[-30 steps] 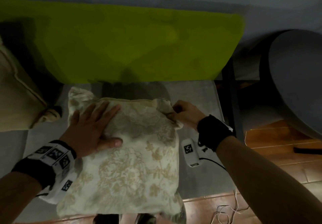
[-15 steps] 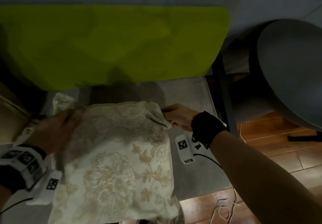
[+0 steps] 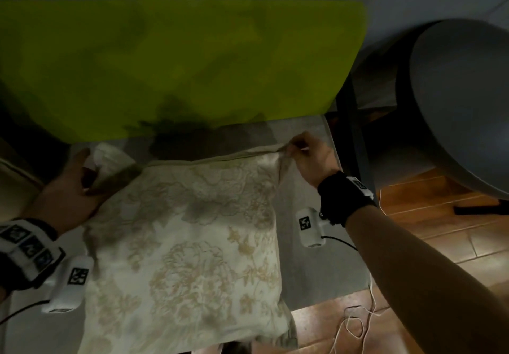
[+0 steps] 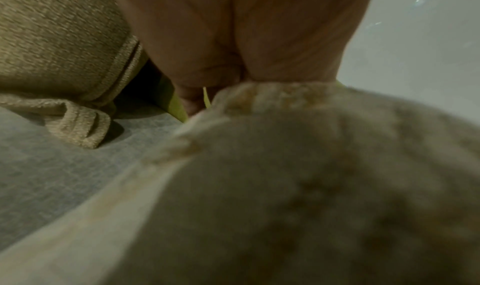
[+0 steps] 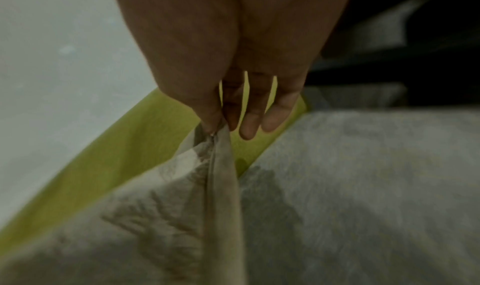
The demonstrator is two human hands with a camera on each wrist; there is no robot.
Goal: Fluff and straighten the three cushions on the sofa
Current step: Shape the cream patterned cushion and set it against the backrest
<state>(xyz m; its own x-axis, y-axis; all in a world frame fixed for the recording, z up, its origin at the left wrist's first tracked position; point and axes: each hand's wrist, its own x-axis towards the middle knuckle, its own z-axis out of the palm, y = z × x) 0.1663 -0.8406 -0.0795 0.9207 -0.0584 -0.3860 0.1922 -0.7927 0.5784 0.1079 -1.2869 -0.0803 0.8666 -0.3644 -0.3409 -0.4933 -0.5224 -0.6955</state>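
A cream cushion with a pale gold flower print point(image 3: 187, 249) lies flat on the grey sofa seat point(image 3: 303, 243). My left hand point(image 3: 74, 188) grips its far left corner, which sticks up beside my thumb. My right hand point(image 3: 308, 158) pinches the far right corner between thumb and forefinger and stretches it outward; in the right wrist view the cushion's corner fabric point(image 5: 218, 166) is drawn taut from my right hand point(image 5: 221, 123), the other fingers loose. In the left wrist view my left hand point(image 4: 233, 43) closes over the blurred floral cushion point(image 4: 311, 186). A beige knitted cushion point(image 4: 52, 43) stands at the left.
A lime-green sofa back point(image 3: 176, 64) rises behind the seat. Right of the sofa stand a dark frame point(image 3: 355, 144) and a round dark grey object point(image 3: 462, 100) over a wooden floor point(image 3: 440, 229). White cords point(image 3: 355, 329) trail on the floor by the seat's front edge.
My left hand left the cushion's face and took its far left corner. My right hand pulled the far right corner outward, stretching the top edge straight.
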